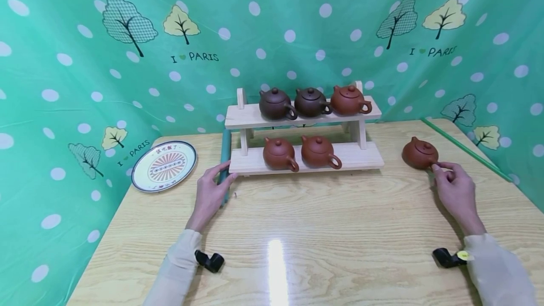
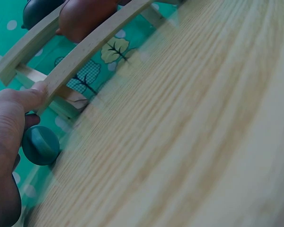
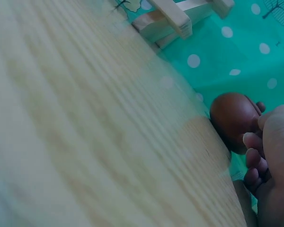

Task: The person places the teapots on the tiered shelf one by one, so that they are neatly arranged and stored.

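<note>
At the right of the head view, my right hand (image 1: 456,192) pinches the handle of a reddish-brown teapot (image 1: 419,153), which sits upright on the table; the fingers hide most of the handle. The same teapot (image 3: 234,120) appears in the right wrist view beside the curled fingers. My left hand (image 1: 212,192) holds the left end of the lower board of a two-tier wooden shelf (image 1: 361,157), thumb at its front edge. Two dark teapots (image 1: 275,104) and a reddish-brown teapot (image 1: 349,100) stand on the upper board. Two more reddish-brown teapots (image 1: 278,154) stand on the lower one.
A white plate (image 1: 187,152) with a blue rim lies at the left of the wooden table (image 1: 340,230). A teal rod (image 1: 226,145) runs beside the shelf's left end. Along the right edge lies a thin green stick (image 1: 467,149). Green polka-dot cloth (image 1: 289,18) hangs behind.
</note>
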Tool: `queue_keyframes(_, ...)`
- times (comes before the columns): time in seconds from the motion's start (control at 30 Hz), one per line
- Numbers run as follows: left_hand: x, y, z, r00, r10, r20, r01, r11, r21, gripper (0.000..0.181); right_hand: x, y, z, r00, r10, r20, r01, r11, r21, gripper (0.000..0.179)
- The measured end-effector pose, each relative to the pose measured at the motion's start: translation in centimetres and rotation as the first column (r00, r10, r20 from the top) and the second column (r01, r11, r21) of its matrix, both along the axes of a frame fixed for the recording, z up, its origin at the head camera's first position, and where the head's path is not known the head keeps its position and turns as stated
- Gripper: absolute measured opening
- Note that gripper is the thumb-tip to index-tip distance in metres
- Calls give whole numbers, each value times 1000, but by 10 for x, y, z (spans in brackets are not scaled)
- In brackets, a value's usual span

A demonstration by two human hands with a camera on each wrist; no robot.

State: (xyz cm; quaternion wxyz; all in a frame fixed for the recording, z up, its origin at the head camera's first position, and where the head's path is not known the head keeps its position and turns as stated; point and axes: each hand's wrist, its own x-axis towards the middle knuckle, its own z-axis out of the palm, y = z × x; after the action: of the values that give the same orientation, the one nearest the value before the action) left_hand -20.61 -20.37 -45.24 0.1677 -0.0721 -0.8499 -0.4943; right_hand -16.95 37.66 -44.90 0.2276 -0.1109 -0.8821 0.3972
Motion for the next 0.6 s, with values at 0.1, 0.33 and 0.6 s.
queue_keyframes(0.1, 1, 0, 1, 1000, -3, -4, 3, 1000, 3, 46, 0, -1, 0, 1000, 10, -1, -10, 1000, 14, 40)
queue_keyframes(0.33, 1, 0, 1, 1000, -8, -6, 8, 1000, -3, 47, -3, 1, 0, 1000, 8, 2, -8, 999, 53, 39)
queue_keyframes(0.6, 0, 0, 0, 1000, -6, -11, 6, 1000, -9, 47, -5, 1, 0, 1000, -10, 3, 9, 997, 75, 38)
